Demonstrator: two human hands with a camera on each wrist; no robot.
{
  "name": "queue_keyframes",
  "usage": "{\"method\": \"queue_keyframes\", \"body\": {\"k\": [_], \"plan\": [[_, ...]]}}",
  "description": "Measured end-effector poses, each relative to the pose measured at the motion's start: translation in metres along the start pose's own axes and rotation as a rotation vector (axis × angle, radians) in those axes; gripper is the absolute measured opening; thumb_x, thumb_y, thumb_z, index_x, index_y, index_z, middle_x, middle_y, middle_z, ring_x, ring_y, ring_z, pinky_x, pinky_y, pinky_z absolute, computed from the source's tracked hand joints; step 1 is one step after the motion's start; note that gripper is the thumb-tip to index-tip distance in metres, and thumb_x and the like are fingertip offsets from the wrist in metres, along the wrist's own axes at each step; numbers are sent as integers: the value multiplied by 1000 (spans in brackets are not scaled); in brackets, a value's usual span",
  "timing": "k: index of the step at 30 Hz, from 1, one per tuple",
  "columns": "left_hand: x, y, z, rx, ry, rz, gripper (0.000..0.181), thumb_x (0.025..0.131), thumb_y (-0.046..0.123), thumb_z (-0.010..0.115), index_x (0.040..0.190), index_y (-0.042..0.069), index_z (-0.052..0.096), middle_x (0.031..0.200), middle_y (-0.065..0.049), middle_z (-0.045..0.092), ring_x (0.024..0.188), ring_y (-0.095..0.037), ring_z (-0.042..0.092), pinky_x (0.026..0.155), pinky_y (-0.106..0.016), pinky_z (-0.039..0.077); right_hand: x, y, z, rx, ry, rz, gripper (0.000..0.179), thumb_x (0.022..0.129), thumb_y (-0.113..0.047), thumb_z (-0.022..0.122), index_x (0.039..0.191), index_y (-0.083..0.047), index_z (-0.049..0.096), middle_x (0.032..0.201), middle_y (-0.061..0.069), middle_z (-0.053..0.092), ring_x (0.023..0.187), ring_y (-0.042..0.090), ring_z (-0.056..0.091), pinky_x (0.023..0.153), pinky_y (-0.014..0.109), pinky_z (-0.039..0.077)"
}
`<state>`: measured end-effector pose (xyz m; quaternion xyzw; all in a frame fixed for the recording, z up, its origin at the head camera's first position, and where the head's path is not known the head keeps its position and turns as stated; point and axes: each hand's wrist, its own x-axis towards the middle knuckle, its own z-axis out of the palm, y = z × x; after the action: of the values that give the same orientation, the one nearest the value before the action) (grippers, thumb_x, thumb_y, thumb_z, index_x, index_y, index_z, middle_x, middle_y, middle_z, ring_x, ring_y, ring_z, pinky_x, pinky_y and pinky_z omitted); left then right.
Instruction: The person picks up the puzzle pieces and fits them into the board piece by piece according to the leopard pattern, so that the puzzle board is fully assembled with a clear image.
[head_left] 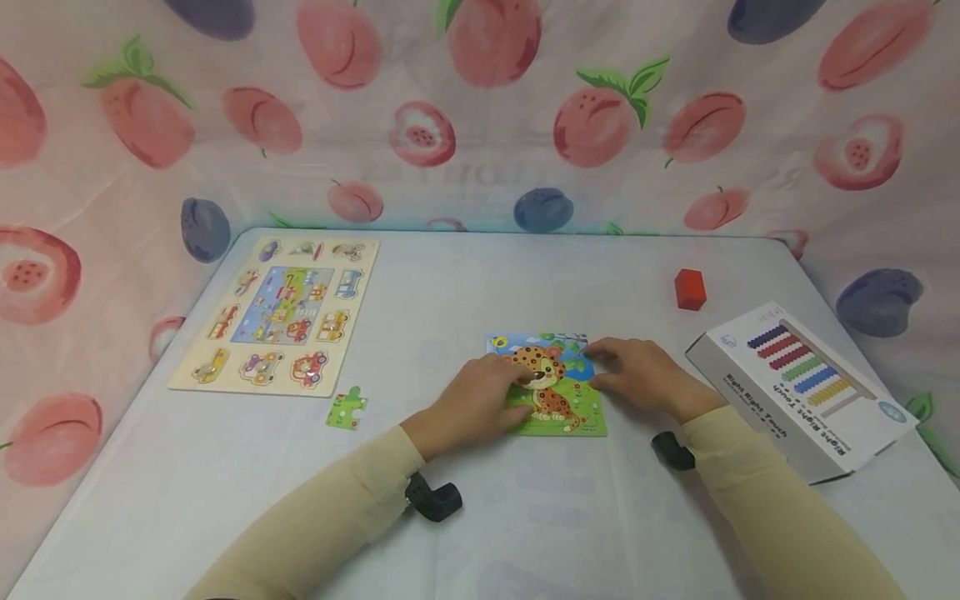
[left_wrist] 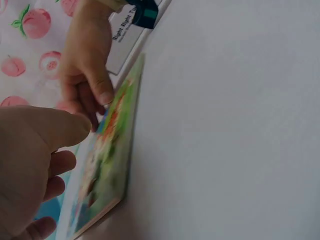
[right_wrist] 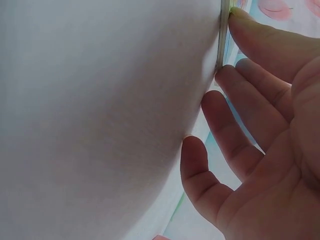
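Note:
A jigsaw puzzle with a spotted leopard cub on green grass lies flat at the middle of the table. My left hand reaches over its left side and hides part of the picture; its fingers look relaxed, and its thumb stretches over the board. On the other side, my right hand is at the upper right edge. Its thumb tip touches the board's edge, while the other fingers spread loosely beside it. A loose green puzzle piece lies to the left of the board.
A wooden peg puzzle with vehicle pictures lies at the back left. To the right, a white box printed with coloured strips sits beside the right forearm. A red block stands behind it. Fruit-patterned cloth hangs at the table's back edge.

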<state>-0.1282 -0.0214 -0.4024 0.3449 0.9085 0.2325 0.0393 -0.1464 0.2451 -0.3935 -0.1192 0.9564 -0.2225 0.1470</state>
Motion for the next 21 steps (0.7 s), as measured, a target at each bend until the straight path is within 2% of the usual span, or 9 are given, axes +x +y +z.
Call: {"method": "queue_keyframes", "body": {"k": [6,10,21], "plan": [[-5,-13,-16,17,-24,-33,44,90,27,75,129,9,66,114,-1,70,111,-23,58,97,-42,45,1,-1,0,-1,3,9,52,91,-21,74,139,-6,58,141,20,55,131,42,45,107,61,34],[-10,-19,-23,44,-11,-60,42,88,25,76,127,10,69,114,0,71,112,-24,59,96,-43,45,1,-1,0,-3,6,8,52,91,-20,74,139,-6,58,141,20,54,131,42,45,107,61,34],[-42,-44,-35,22,55,-120,43,86,24,80,123,5,68,117,-4,69,110,-25,60,95,-42,46,0,-1,1,-3,9,2,51,91,-20,74,138,-5,59,140,21,55,131,43,46,107,61,34]]}}
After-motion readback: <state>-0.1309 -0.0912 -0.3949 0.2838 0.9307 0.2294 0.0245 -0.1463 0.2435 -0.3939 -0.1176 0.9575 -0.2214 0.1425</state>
